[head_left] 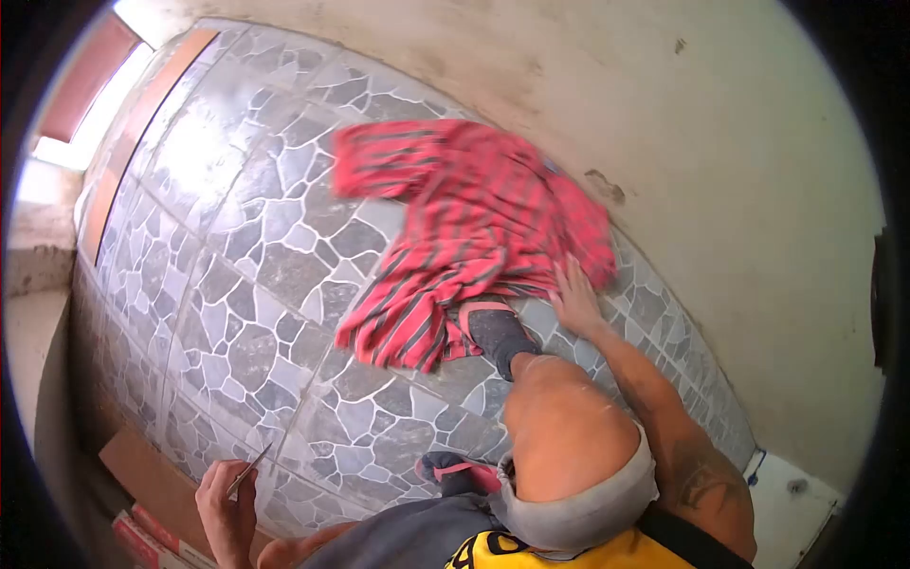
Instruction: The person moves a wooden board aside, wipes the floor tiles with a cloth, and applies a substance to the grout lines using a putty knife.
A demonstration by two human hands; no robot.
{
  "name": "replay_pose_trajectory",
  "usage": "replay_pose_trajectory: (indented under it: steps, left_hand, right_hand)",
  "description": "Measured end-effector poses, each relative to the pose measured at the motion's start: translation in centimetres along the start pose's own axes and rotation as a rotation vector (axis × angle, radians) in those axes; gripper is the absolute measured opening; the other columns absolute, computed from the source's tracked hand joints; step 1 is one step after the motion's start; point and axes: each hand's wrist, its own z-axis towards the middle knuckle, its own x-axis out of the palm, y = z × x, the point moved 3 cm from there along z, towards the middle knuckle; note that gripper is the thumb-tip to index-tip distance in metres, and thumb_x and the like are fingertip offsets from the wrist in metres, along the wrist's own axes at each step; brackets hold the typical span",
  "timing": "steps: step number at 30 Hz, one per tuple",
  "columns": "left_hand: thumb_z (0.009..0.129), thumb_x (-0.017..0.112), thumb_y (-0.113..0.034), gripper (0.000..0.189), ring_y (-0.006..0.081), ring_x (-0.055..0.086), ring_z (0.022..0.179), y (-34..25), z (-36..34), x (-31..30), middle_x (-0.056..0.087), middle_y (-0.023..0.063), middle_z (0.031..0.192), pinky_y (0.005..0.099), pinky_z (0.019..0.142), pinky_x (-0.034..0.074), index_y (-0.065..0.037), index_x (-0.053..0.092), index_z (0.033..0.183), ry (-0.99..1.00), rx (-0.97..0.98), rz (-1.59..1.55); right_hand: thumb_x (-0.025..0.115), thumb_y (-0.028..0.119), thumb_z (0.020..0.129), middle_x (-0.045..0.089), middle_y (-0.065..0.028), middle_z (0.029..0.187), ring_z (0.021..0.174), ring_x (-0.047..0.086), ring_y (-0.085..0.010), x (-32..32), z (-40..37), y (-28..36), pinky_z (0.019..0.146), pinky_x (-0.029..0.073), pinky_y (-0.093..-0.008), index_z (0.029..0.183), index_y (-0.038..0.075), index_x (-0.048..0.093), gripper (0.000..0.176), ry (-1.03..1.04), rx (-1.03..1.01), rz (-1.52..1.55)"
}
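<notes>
A red shirt with dark stripes (474, 209) lies spread and wrinkled on the stone-patterned floor, one sleeve pointing left. My right hand (578, 302) reaches down to its near right edge, fingers stretched out against the cloth. Beside that hand, my foot in a dark sock and pink-strapped sandal (498, 332) presses on the shirt's lower edge. At the lower left, well apart from the shirt, my left hand (226, 503) is closed around a thin, pointed metal tool (248, 471), its tip upward. Its exact kind is unclear.
A bare plaster wall (682, 123) runs close along the right side. My other sandalled foot (460, 469) rests on the tiled floor (256, 351). Cardboard (156, 484) and red-and-white boxes (142, 541) stand at the lower left. A brown strip (142, 142) lies by the bright doorway.
</notes>
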Motion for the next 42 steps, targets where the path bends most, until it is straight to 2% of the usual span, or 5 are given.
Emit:
replay_pose_trajectory:
  steps: [6, 24, 28, 35, 42]
  left_hand:
    - [0.079, 0.068, 0.005, 0.011, 0.0295, 0.061, 0.068, 1.7, -2.0, 0.3, 0.062, 0.0142, 0.078, 0.0360, 0.063, 0.047, 0.002, 0.063, 0.087, -0.020, -0.105, 0.005]
    - [0.093, 0.058, 0.000, 0.007, 0.0190, 0.058, 0.081, -0.5, -0.7, 0.5, 0.060, 0.0096, 0.089, 0.0325, 0.075, 0.045, 0.004, 0.064, 0.096, -0.233, -0.719, -0.387]
    - [0.093, 0.061, -0.002, 0.008, 0.0147, 0.055, 0.076, 0.7, -1.5, 0.8, 0.059, 0.0066, 0.081, 0.0291, 0.071, 0.045, 0.005, 0.063, 0.095, -0.267, -0.824, -0.266]
    - [0.091, 0.061, -0.001, 0.005, 0.0149, 0.055, 0.073, 0.8, -7.1, 4.3, 0.058, 0.0087, 0.075, 0.0291, 0.069, 0.045, 0.004, 0.062, 0.092, -0.266, -0.862, -0.172]
    - [0.090, 0.060, 0.003, 0.006, 0.0122, 0.052, 0.075, -1.5, -10.1, 5.4, 0.058, 0.0059, 0.079, 0.0266, 0.069, 0.045, 0.006, 0.062, 0.094, -0.319, -1.012, -0.296]
  right_hand:
    - [0.061, 0.030, 0.092, 0.031, -0.0357, 0.151, 0.141, 0.031, -0.0512, -2.2, 0.2, -1.9, 0.115, 0.029, -0.0571, 0.146, -0.004, 0.039, 0.068, 0.124, 0.210, 0.304]
    - [0.046, 0.049, 0.094, 0.046, -0.0312, 0.144, 0.139, 0.039, -0.0438, 2.6, 60.8, 32.5, 0.117, 0.026, -0.0560, 0.137, -0.002, 0.053, 0.067, -0.396, -0.777, -0.084]
    - [0.057, 0.048, 0.091, 0.036, -0.0307, 0.153, 0.146, 0.032, -0.0403, 2.8, 58.0, 29.6, 0.121, 0.023, -0.0513, 0.147, -0.002, 0.041, 0.077, -0.409, -0.823, -0.223]
    - [0.060, 0.026, 0.090, 0.009, -0.0387, 0.158, 0.147, 0.015, -0.0536, -2.4, 25.7, 8.7, 0.120, 0.020, -0.0560, 0.145, -0.012, 0.031, 0.074, 0.736, -0.337, 0.284]
    - [0.051, 0.033, 0.095, 0.033, -0.0381, 0.150, 0.142, 0.029, -0.0519, 2.5, 51.9, 25.6, 0.120, 0.022, -0.0567, 0.136, -0.012, 0.048, 0.060, -0.065, -0.810, 0.133]
